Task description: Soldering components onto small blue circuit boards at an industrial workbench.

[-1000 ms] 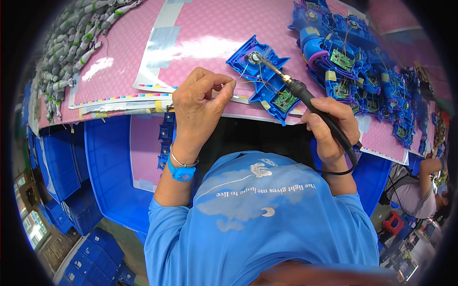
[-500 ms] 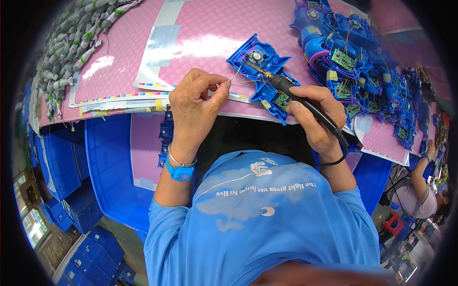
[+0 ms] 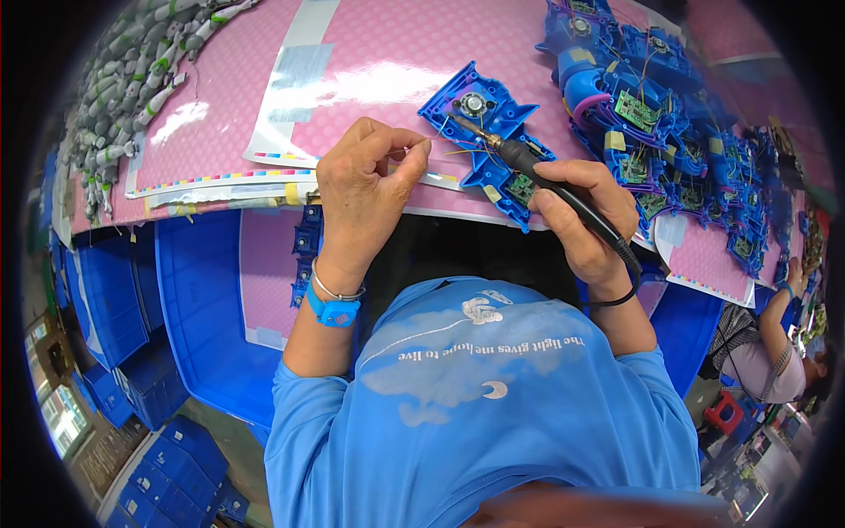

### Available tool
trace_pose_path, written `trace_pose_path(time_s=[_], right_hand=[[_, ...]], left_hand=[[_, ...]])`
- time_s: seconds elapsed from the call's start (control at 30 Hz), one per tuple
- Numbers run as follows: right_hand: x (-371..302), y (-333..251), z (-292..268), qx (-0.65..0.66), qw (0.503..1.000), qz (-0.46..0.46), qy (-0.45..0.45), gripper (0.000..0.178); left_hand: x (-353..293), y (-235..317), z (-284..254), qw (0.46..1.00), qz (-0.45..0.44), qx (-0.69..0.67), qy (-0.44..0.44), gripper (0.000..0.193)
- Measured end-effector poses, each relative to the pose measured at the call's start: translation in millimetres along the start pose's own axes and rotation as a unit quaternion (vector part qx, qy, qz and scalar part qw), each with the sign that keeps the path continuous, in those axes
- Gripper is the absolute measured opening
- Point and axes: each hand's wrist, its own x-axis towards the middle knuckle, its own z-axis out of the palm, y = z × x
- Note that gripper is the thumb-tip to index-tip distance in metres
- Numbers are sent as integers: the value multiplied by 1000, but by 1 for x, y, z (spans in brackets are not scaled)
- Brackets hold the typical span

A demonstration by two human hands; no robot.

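A blue plastic housing (image 3: pixel 494 106) lies open on the pink table. It holds a round speaker (image 3: pixel 473 105), thin coloured wires and a green circuit board (image 3: pixel 519 187) at its near end. My right hand (image 3: pixel 588 211) grips a soldering iron (image 3: pixel 563 187) by its black handle, and the metal tip lies over the housing just below the speaker. Left of the housing, my left hand (image 3: pixel 370 180) is closed in a pinch of thumb and forefinger. A thin wire seems to run from that pinch toward the housing; its end is hard to make out.
Several similar blue housings with boards and wires (image 3: pixel 647 114) are heaped at the right. Grey-and-white parts with green bands (image 3: pixel 132 97) are piled at the far left. Blue bins (image 3: pixel 198 317) stand below the table edge. Another person's arm (image 3: pixel 779 308) shows at the far right.
My left hand has shifted slightly right, closer to the housing. The pale strand rising from its fingertips no longer shows clearly. My right hand and the soldering iron stay almost still.
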Motion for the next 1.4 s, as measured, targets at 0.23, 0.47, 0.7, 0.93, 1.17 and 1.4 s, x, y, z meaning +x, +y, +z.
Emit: trace_pose_path(time_s=[0.23, 0.47, 0.7, 0.93, 1.17, 1.4], right_hand=[[0, -2, 0, -9, 1000, -7, 4, 23], [0, -3, -1, -3, 1000, 2, 8, 23], [0, 1, 1, -3, 1000, -16, 11, 22], [-1, -1, 1, 9, 1000, -5, 14, 23], [-1, -1, 2, 19, 1000, 8, 7, 23], [-2, -1, 2, 31, 999, -7, 32, 22]], left_hand=[[0, 1, 2, 999, -2, -16, 30, 10], [-4, 0, -1, 991, 102, -13, 81, 17], [7, -7, 2, 933, 332, 125, 51, 29], [12, -9, 6, 916, 342, 207, 7, 30], [13, -14, 9, 923, 346, 166, 28, 25], [17, -13, 10, 930, 333, 156, 4, 20]])
